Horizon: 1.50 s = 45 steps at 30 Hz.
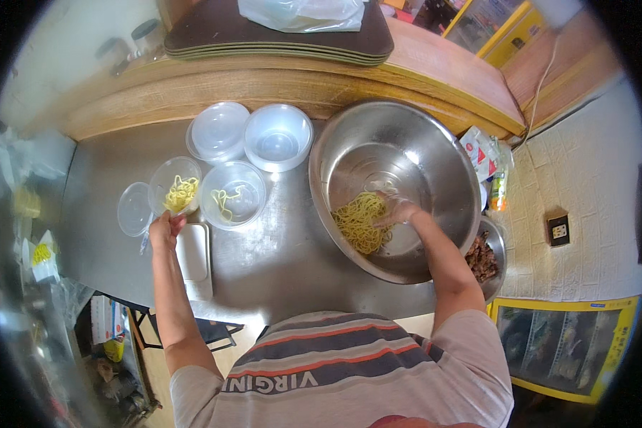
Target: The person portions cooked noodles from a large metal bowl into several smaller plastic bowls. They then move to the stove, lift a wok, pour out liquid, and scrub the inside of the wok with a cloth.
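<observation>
My left hand (166, 229) has its fingers at the near rim of a clear plastic container (160, 176) with some yellow noodles (182, 193) in it. My right hand (397, 212) reaches into a large steel bowl (438, 160), its fingers at the right side of a heap of yellow noodles (361, 222); whether they grasp any is unclear. Something thin and clear, perhaps a plastic glove, covers this hand. Right of the left container stands a second clear container (246, 211) with a few noodle strands.
Behind stand an empty clear bowl (278, 140) and a lidded-looking one (220, 128). A loose round lid (134, 209) lies left, a white kitchen scale (194, 257) near my left forearm. A bowl of brown meat (482, 259) sits right. Trays (203, 32) are stacked on the wooden ledge.
</observation>
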Each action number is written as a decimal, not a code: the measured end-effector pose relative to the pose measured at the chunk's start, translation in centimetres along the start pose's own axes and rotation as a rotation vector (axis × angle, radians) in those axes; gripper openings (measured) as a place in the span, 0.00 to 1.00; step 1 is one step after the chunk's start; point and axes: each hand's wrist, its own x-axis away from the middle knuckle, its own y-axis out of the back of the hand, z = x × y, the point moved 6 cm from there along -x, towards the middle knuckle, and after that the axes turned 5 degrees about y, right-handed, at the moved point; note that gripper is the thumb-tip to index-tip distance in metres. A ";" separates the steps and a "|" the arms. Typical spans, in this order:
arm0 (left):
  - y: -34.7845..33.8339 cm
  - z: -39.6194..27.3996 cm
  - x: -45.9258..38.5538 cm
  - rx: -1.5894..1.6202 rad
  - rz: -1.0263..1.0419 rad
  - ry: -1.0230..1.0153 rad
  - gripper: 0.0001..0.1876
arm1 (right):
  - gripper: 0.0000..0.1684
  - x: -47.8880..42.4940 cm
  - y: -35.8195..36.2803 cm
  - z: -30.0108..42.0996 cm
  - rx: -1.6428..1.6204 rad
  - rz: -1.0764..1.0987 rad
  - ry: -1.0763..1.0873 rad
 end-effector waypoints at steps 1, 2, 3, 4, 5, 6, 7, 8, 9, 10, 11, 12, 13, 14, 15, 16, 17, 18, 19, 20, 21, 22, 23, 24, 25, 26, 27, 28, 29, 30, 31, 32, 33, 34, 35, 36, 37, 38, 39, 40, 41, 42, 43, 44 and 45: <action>0.3 0.6 -0.9 -0.003 0.048 0.039 0.12 | 0.55 -0.6 -0.9 1.9 0.116 0.063 0.069; 1.6 0.9 -2.1 -0.003 0.072 0.064 0.12 | 0.53 -1.2 -2.0 3.8 0.254 0.124 0.142; 1.9 1.3 -2.3 0.007 0.051 0.053 0.11 | 0.52 -1.6 -3.1 5.5 0.390 0.157 0.196; 0.4 0.7 -1.7 -0.095 0.075 0.076 0.11 | 0.50 -1.8 -3.9 6.1 0.472 0.164 0.221; -1.0 0.4 -1.1 -0.102 0.046 0.051 0.10 | 0.49 -2.1 -4.9 6.2 0.509 0.150 0.230; -1.1 0.0 -0.7 -0.095 -0.033 0.011 0.10 | 0.51 -2.7 -5.6 6.1 0.464 0.129 0.259; -0.6 -0.3 -0.6 -0.085 -0.108 -0.027 0.11 | 0.54 -3.5 -6.3 6.2 0.425 0.110 0.297; 0.3 -0.7 -0.6 -0.127 -0.146 -0.072 0.11 | 0.49 -2.6 -4.5 7.2 0.386 0.086 0.322; 1.0 -1.0 -0.1 -0.170 -0.182 -0.116 0.12 | 0.45 -0.7 -1.9 7.9 0.345 0.064 0.346; 1.4 -1.4 0.3 -0.150 -0.205 -0.168 0.12 | 0.42 -0.3 0.1 7.9 0.292 0.000 0.294; 0.8 -2.2 1.0 -0.135 -0.192 -0.199 0.11 | 0.39 -0.3 2.0 7.4 0.230 -0.060 0.229; 0.1 -3.4 2.5 -0.122 -0.179 -0.225 0.11 | 0.38 0.3 3.7 7.6 0.173 -0.094 0.182; -0.4 -4.9 4.4 -0.101 -0.170 -0.252 0.11 | 0.36 1.0 5.6 8.1 0.119 -0.129 0.143; -0.7 -6.1 6.2 -0.117 -0.178 -0.240 0.10 | 0.35 2.0 7.6 10.0 0.074 -0.145 0.134; -0.8 -6.5 6.4 -0.122 -0.167 -0.247 0.10 | 0.34 2.6 9.1 11.1 0.031 -0.167 0.124; -0.9 -6.9 6.5 -0.127 -0.155 -0.253 0.10 | 0.38 2.4 9.5 11.1 0.013 -0.117 0.168; -0.9 -7.3 6.6 -0.134 -0.143 -0.260 0.10 | 0.39 2.3 9.4 10.4 0.043 -0.146 0.199; -1.0 -7.2 5.9 -0.139 -0.141 -0.246 0.10 | 0.41 2.3 8.9 9.3 0.074 -0.180 0.230; -0.8 -6.8 4.7 -0.141 -0.140 -0.235 0.10 | 0.42 2.2 8.5 8.5 0.106 -0.216 0.263; -0.5 -6.0 3.6 -0.123 -0.146 -0.226 0.10 | 0.43 1.3 7.8 7.5 0.081 -0.171 0.224; 0.0 -4.9 2.4 -0.170 -0.130 -0.184 0.10 | 0.44 0.6 6.9 6.3 0.058 -0.119 0.175; 0.4 -3.9 1.4 -0.216 -0.114 -0.139 0.10 | 0.45 0.1 6.1 5.6 0.037 -0.065 0.125; 1.0 -3.1 0.4 -0.262 -0.098 -0.095 0.11 | 0.47 -0.2 5.4 5.2 0.029 -0.030 0.100; 0.7 -2.5 0.4 -0.336 -0.141 0.019 0.14 | 0.49 -0.1 4.8 4.4 0.010 0.001 0.062; 0.5 -3.4 1.0 -0.648 -0.318 -0.130 0.14 | 0.51 0.0 4.3 3.8 -0.010 0.031 0.024; -0.2 -4.1 2.0 -0.958 -0.494 -0.287 0.15 | 0.53 0.0 4.3 3.9 0.021 0.000 0.073; -2.4 -5.1 3.7 -1.275 -0.655 -0.463 0.16 | 0.55 0.4 4.0 3.9 0.036 -0.034 0.108; -3.6 -5.7 5.9 -1.252 -0.761 -0.695 0.15 | 0.57 1.4 3.5 3.4 0.053 -0.059 0.126; -5.1 -6.0 8.1 -1.199 -0.837 -0.930 0.15 | 0.61 0.7 1.8 1.9 0.002 -0.028 0.176; -7.7 -6.4 9.8 -1.129 -0.615 -1.005 0.13 | 0.64 -0.8 -0.4 -0.4 -0.056 0.000 0.214; -9.0 -6.7 11.5 -1.055 -0.424 -1.054 0.12 | 0.66 -0.7 -0.3 1.8 0.065 0.078 0.198; -9.8 -6.2 12.2 -1.033 -0.344 -1.112 0.10 | 0.68 0.0 0.0 4.0 0.190 0.154 0.182; -10.9 -5.5 12.9 -1.009 -0.271 -1.174 0.09 | 0.65 -0.1 -0.7 5.8 0.234 0.166 0.223; -11.6 -4.5 13.2 -0.926 -0.208 -1.088 0.06 | 0.62 -0.5 -1.7 6.7 0.279 0.177 0.274; -12.9 -4.2 14.6 -0.928 -0.128 -0.992 0.05 | 0.56 -1.0 -3.7 6.6 0.322 0.128 0.285; -13.3 -3.4 15.5 -0.894 -0.114 -1.007 0.05 | 0.52 -2.0 -5.1 6.8 0.273 0.084 0.282; -13.7 -2.7 16.2 -0.859 -0.097 -1.018 0.05 | 0.48 -2.6 -6.3 6.9 0.221 0.042 0.276; -14.1 -1.9 16.6 -0.837 -0.070 -1.008 0.05 | 0.45 -3.6 -7.0 6.7 0.075 0.008 0.245; -14.3 -1.3 17.2 -0.815 -0.055 -0.996 0.04 | 0.44 -4.6 -7.7 6.2 0.013 -0.017 0.242; -14.4 -0.7 17.6 -0.789 -0.031 -0.982 0.04 | 0.42 -5.5 -8.5 5.4 -0.053 -0.044 0.230; -14.4 -0.1 17.8 -0.795 -0.019 -0.951 0.04 | 0.42 -6.6 -9.5 4.5 -0.040 -0.062 0.239; -14.1 0.3 17.6 -0.794 -0.023 -0.928 0.04 | 0.42 -7.1 -8.8 4.5 -0.062 -0.005 0.236; -13.9 0.7 17.5 -0.791 -0.028 -0.904 0.04 | 0.41 -7.2 -8.0 4.5 -0.083 0.049 0.229; -13.1 1.0 17.2 -0.767 -0.023 -0.903 0.03 | 0.41 -5.1 -5.0 5.8 -0.142 0.191 0.198; -12.7 1.0 17.3 -0.744 -0.012 -0.875 0.03 | 0.40 -3.8 -3.7 6.4 -0.207 0.329 0.161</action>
